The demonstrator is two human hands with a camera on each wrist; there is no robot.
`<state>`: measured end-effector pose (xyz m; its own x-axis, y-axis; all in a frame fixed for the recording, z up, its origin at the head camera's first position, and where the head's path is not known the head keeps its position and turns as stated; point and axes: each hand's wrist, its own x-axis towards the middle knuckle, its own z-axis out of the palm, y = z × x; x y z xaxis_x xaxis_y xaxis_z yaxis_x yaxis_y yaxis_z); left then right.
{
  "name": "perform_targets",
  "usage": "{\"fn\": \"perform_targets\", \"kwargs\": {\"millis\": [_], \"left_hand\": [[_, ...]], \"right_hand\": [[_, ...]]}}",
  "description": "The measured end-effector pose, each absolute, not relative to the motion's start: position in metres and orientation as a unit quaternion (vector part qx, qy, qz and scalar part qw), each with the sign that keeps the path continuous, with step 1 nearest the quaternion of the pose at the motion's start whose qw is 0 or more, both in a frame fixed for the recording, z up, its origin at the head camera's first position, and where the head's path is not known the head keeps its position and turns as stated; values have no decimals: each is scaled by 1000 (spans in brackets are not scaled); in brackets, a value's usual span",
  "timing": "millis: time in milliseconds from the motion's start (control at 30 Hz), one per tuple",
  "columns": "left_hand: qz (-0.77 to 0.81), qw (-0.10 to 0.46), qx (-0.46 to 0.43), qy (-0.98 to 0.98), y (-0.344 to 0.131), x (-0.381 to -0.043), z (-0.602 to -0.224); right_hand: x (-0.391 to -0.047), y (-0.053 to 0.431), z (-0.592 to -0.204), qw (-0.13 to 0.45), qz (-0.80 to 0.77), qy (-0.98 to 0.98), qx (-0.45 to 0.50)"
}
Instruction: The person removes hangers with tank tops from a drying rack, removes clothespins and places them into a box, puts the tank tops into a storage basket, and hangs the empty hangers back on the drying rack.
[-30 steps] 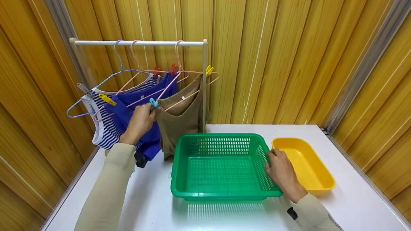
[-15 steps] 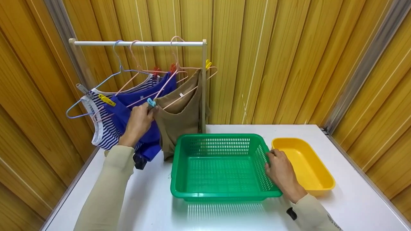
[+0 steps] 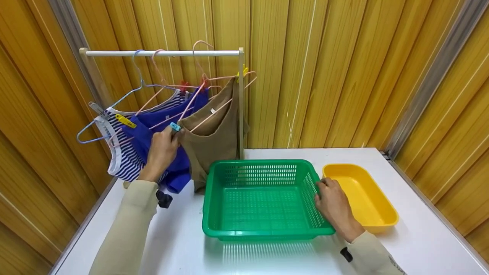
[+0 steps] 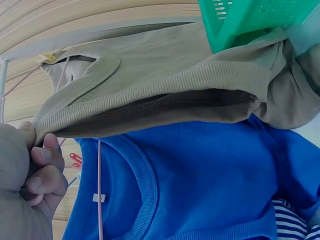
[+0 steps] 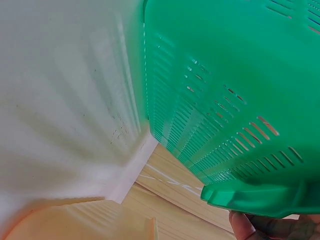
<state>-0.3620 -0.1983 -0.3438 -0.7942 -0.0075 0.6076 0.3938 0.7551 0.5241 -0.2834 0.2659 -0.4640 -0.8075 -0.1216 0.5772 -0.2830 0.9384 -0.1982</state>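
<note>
My left hand (image 3: pixel 162 149) pinches the near shoulder of a brown tank top (image 3: pixel 214 141), right by a light blue clothespin (image 3: pixel 175 126). The top hangs on a pink hanger (image 3: pixel 190 100) whose hook rises above the white rod, tilted. In the left wrist view, curled fingers (image 4: pixel 47 172) hold the top's ribbed edge. A yellow clothespin (image 3: pixel 243 71) sits at its far shoulder. My right hand (image 3: pixel 336 204) grips the right rim of a green perforated basket (image 3: pixel 263 232), which holds nothing. Some of those fingertips show under the rim in the right wrist view.
A blue top (image 3: pixel 153 128) and a striped top (image 3: pixel 126 158) hang farther left, clipped to hangers. The rack's right post (image 3: pixel 241 110) stands just beside the brown top. A yellow tray (image 3: pixel 361 194) lies right of the basket on the white table (image 3: pixel 183 248).
My left hand has drawn the brown top's near shoulder left and slightly down. The pink hanger's hook has risen and shifted left over the rod. My right hand stays on the basket rim.
</note>
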Motion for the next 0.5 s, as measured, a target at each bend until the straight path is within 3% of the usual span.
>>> {"fn": "perform_targets", "kwargs": {"millis": [267,500], "left_hand": [[-326,339,-115,-875,-203,-360,-351],[-317,325,-113,-884,-210,-354,-355]], "right_hand": [[-282,265,-463,291,143,-940,102],[-281,265,-464,293,141,-940,103]]}}
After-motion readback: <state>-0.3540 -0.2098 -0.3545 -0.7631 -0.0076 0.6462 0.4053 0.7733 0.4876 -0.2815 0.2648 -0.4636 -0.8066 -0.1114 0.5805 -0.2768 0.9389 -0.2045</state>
